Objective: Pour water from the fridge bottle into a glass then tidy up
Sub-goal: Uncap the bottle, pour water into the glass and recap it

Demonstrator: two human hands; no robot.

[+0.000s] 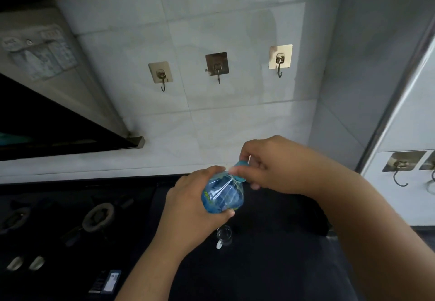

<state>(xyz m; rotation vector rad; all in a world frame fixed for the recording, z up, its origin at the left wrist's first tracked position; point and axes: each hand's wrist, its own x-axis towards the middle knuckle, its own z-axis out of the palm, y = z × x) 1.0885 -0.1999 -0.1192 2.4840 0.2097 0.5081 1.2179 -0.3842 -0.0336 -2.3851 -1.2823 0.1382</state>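
A clear blue-tinted water bottle (223,194) with a green and blue label is held above the dark counter, its top tilted toward the wall. My left hand (193,204) is wrapped around the bottle's body. My right hand (266,166) pinches the blue cap (240,170) on the bottle's neck with thumb and fingers. Directly below the bottle, a small clear glass (224,234) with a handle stands upright on the counter; I cannot tell whether it holds water.
A black gas stove (94,216) with burners and knobs fills the left of the dark counter (270,265). A range hood (58,121) slants at left. Three metal hooks (217,67) hang on the tiled wall. A white fridge (409,136) with hooks stands at right.
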